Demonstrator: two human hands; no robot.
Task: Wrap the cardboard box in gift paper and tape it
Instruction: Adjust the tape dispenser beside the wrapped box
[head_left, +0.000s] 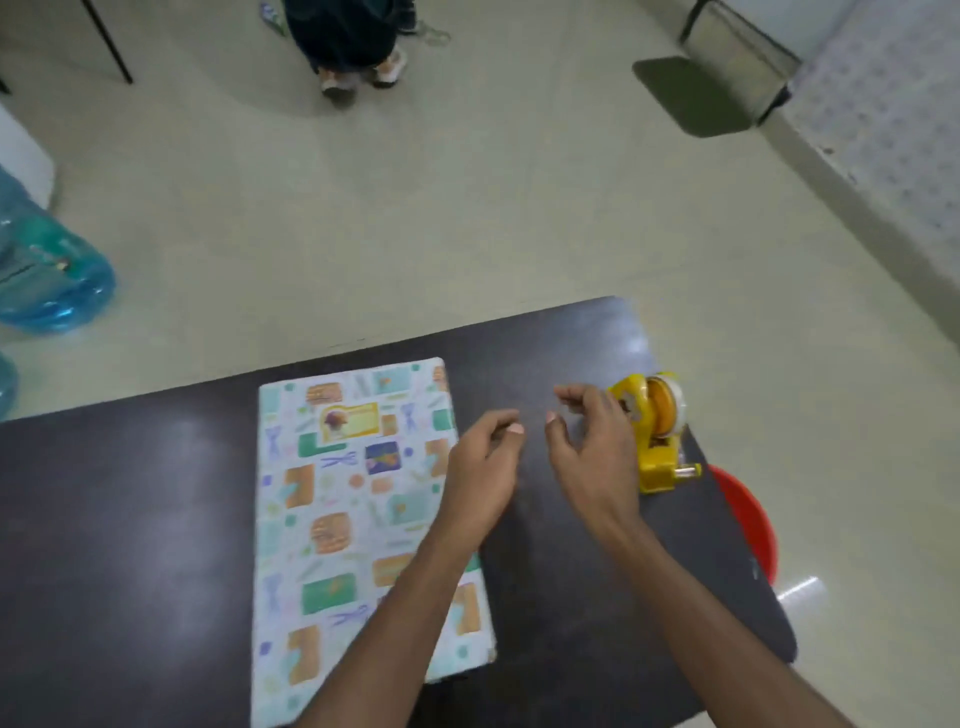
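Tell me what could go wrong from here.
The tape dispenser sits by the right edge of the table, above a red tub; a tug from the right hand could pull it off. The left forearm crosses over the wrapped box and might drag or crease its paper.

Printed paper box (358, 519), glossy dark table (130, 519) (yellow plastic dispenser (657, 436)).
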